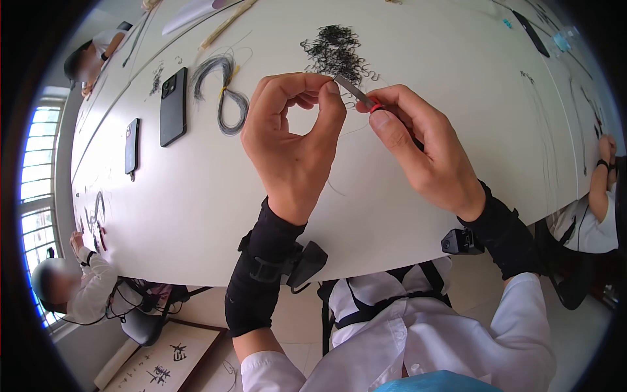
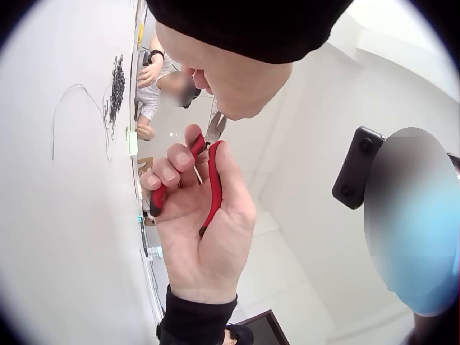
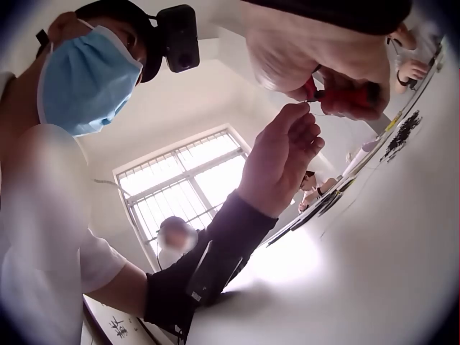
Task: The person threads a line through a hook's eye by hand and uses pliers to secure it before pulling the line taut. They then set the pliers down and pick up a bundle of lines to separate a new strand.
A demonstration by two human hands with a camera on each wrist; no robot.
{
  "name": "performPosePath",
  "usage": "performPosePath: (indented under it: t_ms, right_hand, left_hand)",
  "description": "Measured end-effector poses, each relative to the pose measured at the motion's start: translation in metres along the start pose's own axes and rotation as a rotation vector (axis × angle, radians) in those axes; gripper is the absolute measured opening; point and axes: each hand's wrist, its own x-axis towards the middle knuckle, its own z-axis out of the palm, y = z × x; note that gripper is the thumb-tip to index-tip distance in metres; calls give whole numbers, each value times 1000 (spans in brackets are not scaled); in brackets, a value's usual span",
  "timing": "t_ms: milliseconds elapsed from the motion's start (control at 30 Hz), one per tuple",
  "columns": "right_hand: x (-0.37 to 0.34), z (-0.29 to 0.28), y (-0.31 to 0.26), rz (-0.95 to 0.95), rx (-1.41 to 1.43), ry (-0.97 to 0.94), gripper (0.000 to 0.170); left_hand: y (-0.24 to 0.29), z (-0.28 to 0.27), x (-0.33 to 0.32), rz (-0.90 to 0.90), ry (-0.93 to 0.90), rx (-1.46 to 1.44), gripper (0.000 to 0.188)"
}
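My right hand (image 1: 424,144) holds red-handled pliers (image 1: 353,90) with grey metal jaws, which point toward the left fingertips. In the left wrist view the spread red handles (image 2: 215,190) lie between its thumb and curled fingers. My left hand (image 1: 294,137) pinches thumb and index finger together right at the pliers' tip. A thin wire (image 3: 317,113) shows at those fingertips in the right wrist view; most of it is hidden. Just beyond both hands, a heap of small black bent wire hooks (image 1: 333,49) lies on the white table (image 1: 405,215).
Left of the hands lie a bundle of grey wire (image 1: 228,121) tied with yellow, a large black phone (image 1: 173,108) and a smaller phone (image 1: 132,147). Another dark phone (image 1: 530,32) lies far right. Other people sit around the table, one with hands (image 1: 607,149) at the right edge.
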Motion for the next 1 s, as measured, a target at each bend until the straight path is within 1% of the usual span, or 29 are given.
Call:
performPosePath:
  t_ms: [167,267,367,467,667,767,867,900,1000]
  right_hand:
    - [0,0,-2,7,-7,8,32]
    - [-1,-1,-3,18,-23,0,32]
    - [-1,-1,-3,12,-43,5,31]
    - [-1,0,-1,10,-30,14,29]
    - [-1,-1,-5,36,-40,14,29]
    - [2,-5,-10,64,-49,-34,28]
    - [7,-15,-8,87,53,-12,31]
    - [8,-13,-4,39,129,77,31]
    - [10,-17,3,-79,59,118,30]
  left_hand:
    - [1,-1,0,-22,-16,-17,9]
    - [6,-1,0,-153,-14,-63,9]
    - [10,-2,0,-235,-28,-120,10]
    - [11,-3,1,-270,-40,-146,11]
    - [13,-6,3,-320,-83,-160,12]
    - [10,-7,3,-288,-113,-141,17]
    - [8,-9,6,-293,-165,-131,17]
    - [7,-9,5,-301,-208,-136,16]
    - [6,-7,2,-314,-341,-124,15]
